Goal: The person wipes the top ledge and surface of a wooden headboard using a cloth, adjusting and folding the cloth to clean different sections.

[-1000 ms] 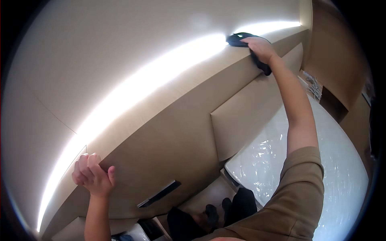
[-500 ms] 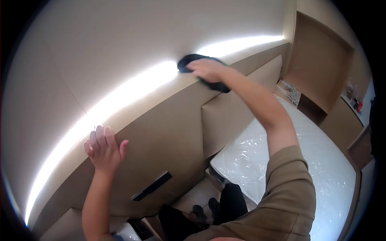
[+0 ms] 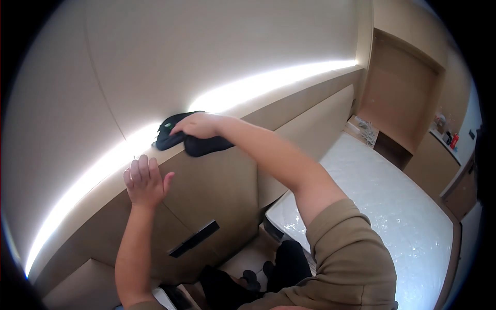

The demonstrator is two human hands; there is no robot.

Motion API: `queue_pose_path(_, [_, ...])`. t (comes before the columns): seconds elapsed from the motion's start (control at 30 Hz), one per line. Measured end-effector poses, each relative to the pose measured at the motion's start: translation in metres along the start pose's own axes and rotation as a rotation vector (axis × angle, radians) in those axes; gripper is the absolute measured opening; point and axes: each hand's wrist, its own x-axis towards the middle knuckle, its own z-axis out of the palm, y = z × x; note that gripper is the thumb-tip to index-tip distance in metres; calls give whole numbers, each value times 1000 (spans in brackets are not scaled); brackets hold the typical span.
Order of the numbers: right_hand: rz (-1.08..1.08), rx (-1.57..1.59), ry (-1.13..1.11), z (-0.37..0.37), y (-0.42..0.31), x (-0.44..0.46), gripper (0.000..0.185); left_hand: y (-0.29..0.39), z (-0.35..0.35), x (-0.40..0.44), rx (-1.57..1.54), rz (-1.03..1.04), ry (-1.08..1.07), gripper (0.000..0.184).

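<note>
My right hand is closed around a soft-looking black object with a small green mark, held on the ledge against the lit gap at the foot of the pale wall panel. Whether it is a cloth or something firmer, I cannot tell. Further left, my left hand is raised with its fingers stretched up to the ledge's edge and its thumb apart. Nothing shows in that hand. A bright light strip runs along the ledge behind both hands.
Below the ledge, a beige panel carries a dark narrow plate. To the right lies a plastic-wrapped mattress. Beyond it are white cables, an open wooden recess and a counter holding a red bottle.
My right hand has moved left along the ledge with the black object, closer to my left hand. The left hand keeps its stretched pose at the ledge; the whole view has shifted somewhat.
</note>
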Motion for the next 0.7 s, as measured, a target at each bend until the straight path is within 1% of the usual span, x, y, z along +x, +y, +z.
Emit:
queue_pose_path(0.1, [116,41,101,-23,50,-25,44,-1,0,-1,23,8,-13,57])
queue_pose_path(0.17, [178,15,170,-48,75,-55,44,-3,0,-2,6,13,-7,57])
queue_pose_path(0.23, [223,-48,210,-74,116,-87,43,-5,1,-3,-6,17,-19,56])
queue_pose_path(0.37, [344,-215,371,-123,218,-157,40,-7,0,-4,5,37,-62,58])
queue_pose_path(0.57, [630,-434,477,-193,355,-233,42,-11,-5,0,77,92,-140,62])
queue_pose_path(0.63, [680,-649,252,-218,378,-252,43,-12,-10,-2,90,99,-163,63])
queue_pose_path(0.7, [861,-594,246,-233,402,-263,46,-11,-10,1,112,106,-174,64])
